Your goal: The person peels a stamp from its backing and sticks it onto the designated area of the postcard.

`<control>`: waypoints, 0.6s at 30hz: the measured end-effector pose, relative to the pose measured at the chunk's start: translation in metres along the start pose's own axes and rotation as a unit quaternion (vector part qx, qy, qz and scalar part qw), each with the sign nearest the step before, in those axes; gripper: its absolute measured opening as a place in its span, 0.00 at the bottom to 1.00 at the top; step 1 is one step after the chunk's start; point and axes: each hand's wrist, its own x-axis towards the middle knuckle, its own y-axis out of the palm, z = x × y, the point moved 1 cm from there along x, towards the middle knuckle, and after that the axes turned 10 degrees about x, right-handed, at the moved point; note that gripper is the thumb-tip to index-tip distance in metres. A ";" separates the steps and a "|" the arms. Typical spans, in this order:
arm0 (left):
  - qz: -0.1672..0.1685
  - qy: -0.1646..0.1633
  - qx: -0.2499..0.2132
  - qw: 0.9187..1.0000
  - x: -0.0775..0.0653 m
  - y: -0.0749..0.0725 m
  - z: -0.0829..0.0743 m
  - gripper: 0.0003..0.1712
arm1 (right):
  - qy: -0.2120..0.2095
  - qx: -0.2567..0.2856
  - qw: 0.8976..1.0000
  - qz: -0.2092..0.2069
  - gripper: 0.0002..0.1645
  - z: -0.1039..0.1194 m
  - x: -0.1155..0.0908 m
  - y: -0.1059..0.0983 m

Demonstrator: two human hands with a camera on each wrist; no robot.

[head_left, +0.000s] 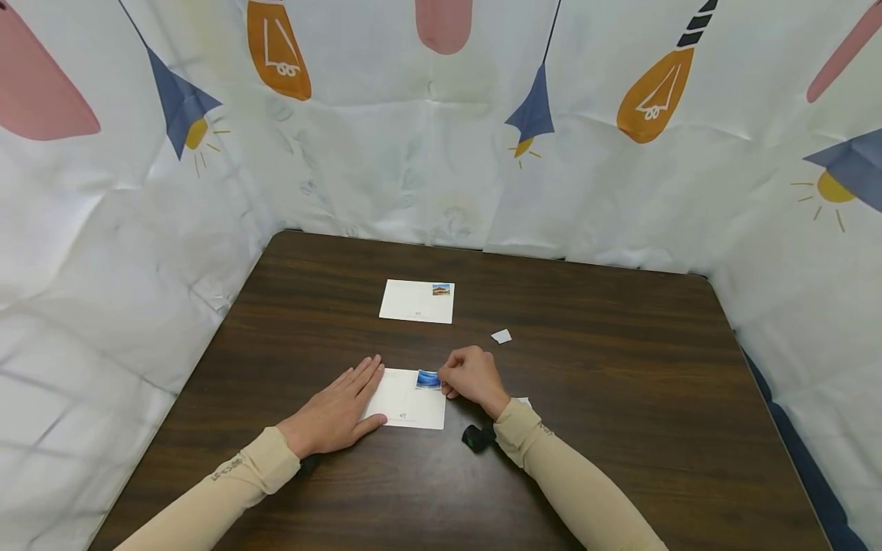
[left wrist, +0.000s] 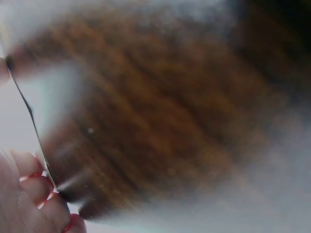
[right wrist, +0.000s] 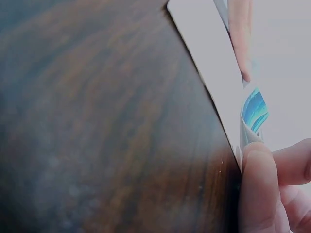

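A white card (head_left: 413, 413) lies on the dark wooden table, with a blue picture stamp (head_left: 428, 379) at its upper right corner. My left hand (head_left: 338, 409) rests flat across the card's left side, fingers straight and thumb apart. At the right edge of the card, my right hand (head_left: 474, 379) pinches the stamp's edge between thumb and curled fingers. Seen from the right wrist, the stamp (right wrist: 255, 111) bends up off the card beside the fingertips. In the left wrist view, the fingers (left wrist: 36, 189) lie along the card's edge.
Farther back lies a second white card (head_left: 406, 302) bearing an orange and blue stamp (head_left: 441, 290). A small white paper scrap (head_left: 501, 336) sits right of it. Another white piece (head_left: 526, 402) is partly hidden behind the right wrist. Patterned white curtains (head_left: 427, 176) surround the table.
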 end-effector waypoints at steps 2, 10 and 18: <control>0.001 0.000 0.001 1.000 0.000 0.000 0.000 0.50 | -0.007 -0.006 1.000 0.000 0.11 -0.001 0.000 0.000; 0.003 -0.003 0.000 1.000 0.000 -0.002 -0.001 0.50 | -0.010 -0.026 1.000 0.002 0.12 0.000 0.003 0.000; -0.001 0.000 0.004 1.000 0.000 -0.001 -0.001 0.50 | -0.010 -0.033 0.999 0.006 0.11 0.001 0.004 0.000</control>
